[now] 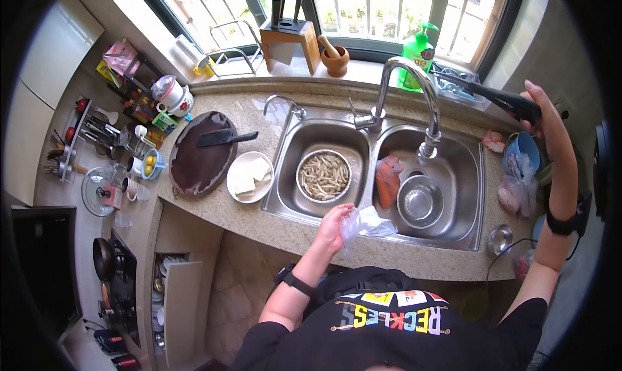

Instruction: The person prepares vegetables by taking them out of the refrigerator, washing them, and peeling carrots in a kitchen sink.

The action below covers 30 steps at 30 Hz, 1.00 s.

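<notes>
My left hand (334, 227) is closed on a crumpled, clear-and-white plastic bag (376, 223), held over the front edge of the sink. My right hand (543, 112) is raised at the far right, gripping a long black-handled tool (502, 100). Its thin end points left toward a wire rack (457, 79) on the windowsill; whether it is scissors or a knife I cannot make out. In the left basin sits a metal bowl (324, 176) of pale, thin strips. The right basin holds an orange-red item in a plastic bag (389, 182) and a metal strainer bowl (420, 201).
Left of the sink are a plate of white tofu-like blocks (250, 176) and a round dark chopping board (201, 154) with a black cleaver (227, 137) on it. A tall faucet (431, 112) arches over the right basin. Bags and a blue basket (521, 150) crowd the right counter.
</notes>
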Tool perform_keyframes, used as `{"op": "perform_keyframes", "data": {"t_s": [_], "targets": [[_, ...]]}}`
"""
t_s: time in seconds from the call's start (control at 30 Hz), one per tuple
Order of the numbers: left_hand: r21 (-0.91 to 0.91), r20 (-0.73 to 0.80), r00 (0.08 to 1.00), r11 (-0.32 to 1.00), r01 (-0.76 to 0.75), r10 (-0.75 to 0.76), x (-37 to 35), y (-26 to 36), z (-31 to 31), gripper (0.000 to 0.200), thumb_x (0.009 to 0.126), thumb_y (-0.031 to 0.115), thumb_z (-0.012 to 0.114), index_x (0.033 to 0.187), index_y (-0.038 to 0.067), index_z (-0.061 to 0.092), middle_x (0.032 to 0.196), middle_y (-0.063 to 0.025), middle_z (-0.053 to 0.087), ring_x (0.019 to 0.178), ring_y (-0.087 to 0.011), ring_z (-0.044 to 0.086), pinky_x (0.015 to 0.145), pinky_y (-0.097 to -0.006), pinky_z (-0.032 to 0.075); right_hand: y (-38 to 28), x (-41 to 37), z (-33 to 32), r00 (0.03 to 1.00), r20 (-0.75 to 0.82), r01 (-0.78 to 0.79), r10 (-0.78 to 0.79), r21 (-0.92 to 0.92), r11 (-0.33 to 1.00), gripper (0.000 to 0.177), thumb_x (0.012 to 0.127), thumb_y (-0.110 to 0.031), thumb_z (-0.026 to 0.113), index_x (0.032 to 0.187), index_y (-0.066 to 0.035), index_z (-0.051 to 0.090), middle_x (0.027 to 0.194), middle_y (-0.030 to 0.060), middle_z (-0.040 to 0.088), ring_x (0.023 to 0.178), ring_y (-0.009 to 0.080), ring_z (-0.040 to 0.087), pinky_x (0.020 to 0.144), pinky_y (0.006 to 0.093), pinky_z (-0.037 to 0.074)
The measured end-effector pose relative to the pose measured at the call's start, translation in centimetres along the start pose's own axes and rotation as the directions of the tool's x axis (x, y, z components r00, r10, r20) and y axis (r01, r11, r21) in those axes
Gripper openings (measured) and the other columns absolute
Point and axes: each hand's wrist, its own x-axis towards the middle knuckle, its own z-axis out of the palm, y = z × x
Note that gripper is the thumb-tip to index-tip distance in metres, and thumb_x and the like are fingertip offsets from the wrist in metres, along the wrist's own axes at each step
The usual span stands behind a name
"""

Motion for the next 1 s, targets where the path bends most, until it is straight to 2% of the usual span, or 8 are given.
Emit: {"op": "perform_keyframes", "data": {"t_s": [0.1, 0.13, 0.33, 0.47, 0.53, 0.6, 0.83, 1.0], "targets": [[0.008, 0.066, 0.995, 0.997, 0.075, -0.075, 0.1, 1.5, -1.7, 0.020, 0.083, 0.009, 0.051, 0.100, 0.001, 0.058, 0.091, -0.0067, 0.060, 0.085, -0.0168, 0.057, 0.078, -0.0306, 0.047, -4.9, 1.4, 2.8, 0.995, -0.102, -0.007, 0.009, 0.024, 1.000, 0.055, 0.080, -0.060, 0.040, 0.072, -0.010, 0.062, 0.052, -0.0043, 0.053, 0.041, 0.0014, 0.038, 0.039, 0.0166, 0.021], [0.015, 0.078, 0.994, 0.997, 0.080, -0.081, 0.1, 2.2, -2.3, 0.020, 0.083, 0.009, 0.051, 0.100, 0.001, 0.058, 0.091, -0.0067, 0.060, 0.085, -0.0168, 0.057, 0.078, -0.0306, 0.047, -6.1, 2.8, 3.0, 0.999, 0.020, -0.047, 0.046, 0.053, 0.997, 0.057, 0.077, -0.062, 0.044, 0.086, -0.008, 0.062, 0.064, -0.0009, 0.060, 0.045, 0.0002, 0.042, 0.039, 0.0183, 0.022], [0.018, 0.116, 0.969, 0.975, 0.220, -0.220, 0.7, 6.5, -7.4, 0.022, 0.084, 0.008, 0.049, 0.104, 0.001, 0.055, 0.093, -0.0077, 0.059, 0.086, -0.0169, 0.057, 0.078, -0.0309, 0.048, -14.5, 12.6, 12.2, 0.997, -0.071, 0.008, -0.008, -0.009, 1.000, 0.055, 0.082, -0.059, 0.036, 0.077, -0.009, 0.059, 0.057, -0.0036, 0.055, 0.043, 0.0010, 0.044, 0.036, 0.0189, 0.021], [-0.010, 0.124, 0.971, 0.978, 0.209, -0.206, 2.3, 8.9, -10.4, 0.021, 0.084, 0.007, 0.049, 0.103, 0.002, 0.056, 0.091, -0.0070, 0.060, 0.084, -0.0168, 0.058, 0.078, -0.0305, 0.048, -20.7, 18.4, 19.9, 0.996, 0.083, 0.026, -0.017, -0.104, 0.994, 0.047, 0.086, -0.051, 0.036, 0.096, -0.009, 0.055, 0.059, -0.0017, 0.056, 0.045, 0.0015, 0.046, 0.034, 0.0182, 0.020], [-0.027, 0.141, 0.970, 0.979, 0.203, -0.197, 2.5, 10.1, -11.0, 0.021, 0.084, 0.007, 0.049, 0.103, 0.002, 0.055, 0.091, -0.0073, 0.060, 0.084, -0.0169, 0.058, 0.078, -0.0304, 0.048, -19.5, 25.4, 22.2, 0.999, 0.010, -0.036, 0.037, -0.090, 0.995, 0.060, 0.085, -0.058, 0.029, 0.071, -0.008, 0.059, 0.053, -0.0036, 0.053, 0.041, 0.0019, 0.041, 0.037, 0.0197, 0.023], [-0.019, 0.170, 0.969, 0.982, 0.187, -0.181, 3.0, 11.1, -11.5, 0.021, 0.084, 0.008, 0.049, 0.104, 0.002, 0.054, 0.092, -0.0084, 0.060, 0.085, -0.0172, 0.058, 0.078, -0.0308, 0.047, -21.5, 26.5, 25.5, 0.995, -0.002, -0.104, 0.104, -0.079, 0.991, 0.065, 0.085, -0.057, 0.025, 0.064, -0.008, 0.061, 0.044, -0.0040, 0.042, 0.040, 0.0050, 0.029, 0.040, 0.0227, 0.020], [-0.067, 0.186, 0.958, 0.970, 0.235, -0.219, 4.6, 12.1, -13.4, 0.024, 0.086, 0.009, 0.048, 0.108, 0.002, 0.052, 0.097, -0.0108, 0.060, 0.090, -0.0187, 0.058, 0.082, -0.0321, 0.046, -22.3, 33.7, 31.7, 0.988, 0.032, -0.146, 0.154, -0.179, 0.973, 0.072, 0.084, -0.062, 0.022, 0.066, -0.004, 0.060, 0.046, -0.0026, 0.044, 0.039, 0.0052, 0.029, 0.038, 0.0231, 0.021], [-0.089, 0.205, 0.941, 0.952, 0.293, -0.271, 6.1, 12.3, -13.8, 0.026, 0.087, 0.010, 0.047, 0.110, 0.001, 0.051, 0.098, -0.0114, 0.059, 0.092, -0.0188, 0.057, 0.084, -0.0325, 0.046, -23.5, 36.9, 33.4, 1.000, -0.021, 0.018, -0.022, -0.177, 0.984, 0.081, 0.079, -0.074, 0.031, 0.081, 0.001, 0.060, 0.071, 0.0069, 0.059, 0.046, 0.0064, 0.043, 0.040, 0.0205, 0.030]]}}
